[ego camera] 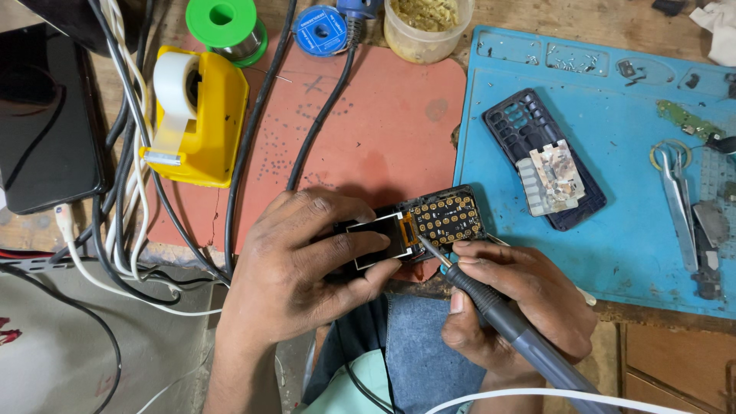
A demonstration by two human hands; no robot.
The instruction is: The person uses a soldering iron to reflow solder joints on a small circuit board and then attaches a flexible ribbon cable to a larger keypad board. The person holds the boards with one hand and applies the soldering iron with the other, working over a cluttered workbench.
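Note:
My left hand (295, 264) grips a small phone circuit board (429, 222) with a dark screen and a gold keypad grid, held at the front edge of the red mat (368, 130). My right hand (521, 307) holds a grey soldering iron (506, 322) like a pen. Its thin tip touches the board where the screen meets the keypad. A dark phone housing (529, 138) with a pale keypad sheet lying on it rests on the blue mat (613, 245) to the right.
A yellow tape dispenser (199, 115) stands at the left of the red mat beside several cables (130, 192). Green solder spool (226, 27), blue spool (320, 31) and plastic tub (425, 27) sit at the back. Tweezers (678, 199) lie at the right. A black phone (46, 123) lies far left.

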